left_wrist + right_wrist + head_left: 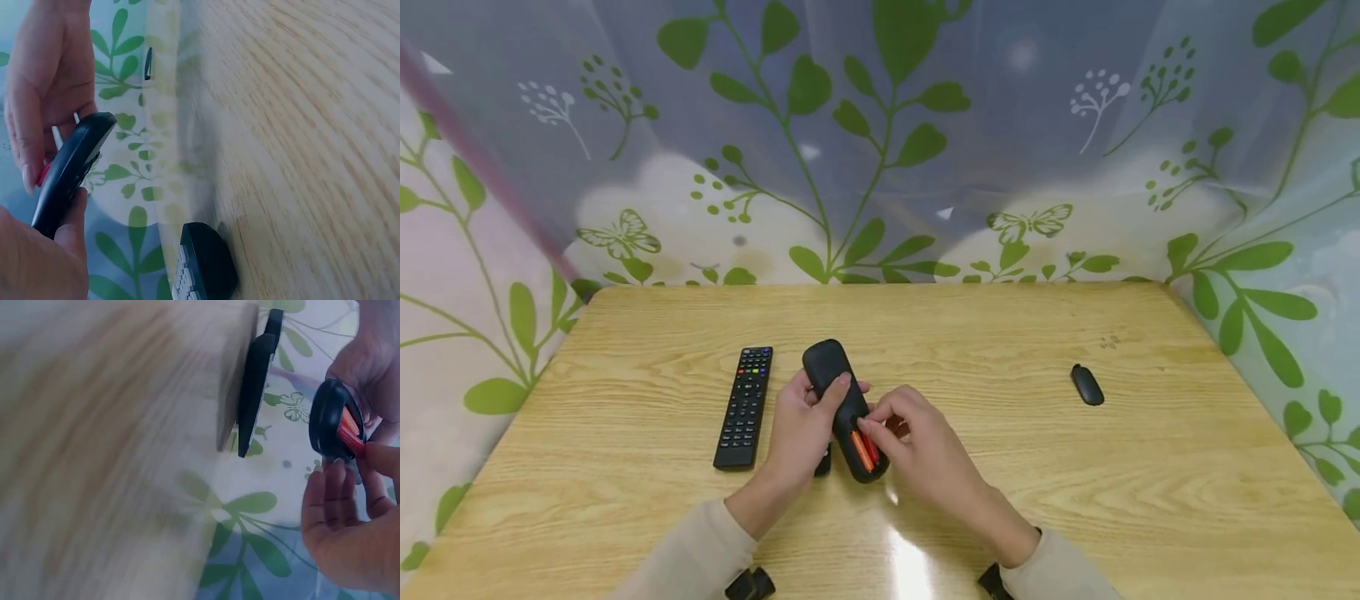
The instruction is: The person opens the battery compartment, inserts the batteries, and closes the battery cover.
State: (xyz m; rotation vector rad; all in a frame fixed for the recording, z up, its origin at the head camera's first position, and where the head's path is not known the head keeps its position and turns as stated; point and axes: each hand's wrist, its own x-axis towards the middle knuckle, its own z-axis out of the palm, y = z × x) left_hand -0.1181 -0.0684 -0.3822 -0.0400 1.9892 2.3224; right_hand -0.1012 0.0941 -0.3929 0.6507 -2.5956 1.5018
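Note:
My left hand (797,429) grips a black remote control (829,362), its back turned up and its thumb along the casing. The battery compartment is uncovered and holds an orange battery (861,450) and a red battery (351,442). With thumb and fingertips my right hand (925,437) pinches the red one at its end, which sticks up from the compartment in the right wrist view. Off to the right on the table lies a small black battery cover (1087,385).
A second black remote (744,408) lies buttons up left of my hands. Under the left hand shows the end of another black remote (823,462), mostly hidden. The wooden table (587,508) meets a leaf-patterned curtain (880,208) at the back and sides.

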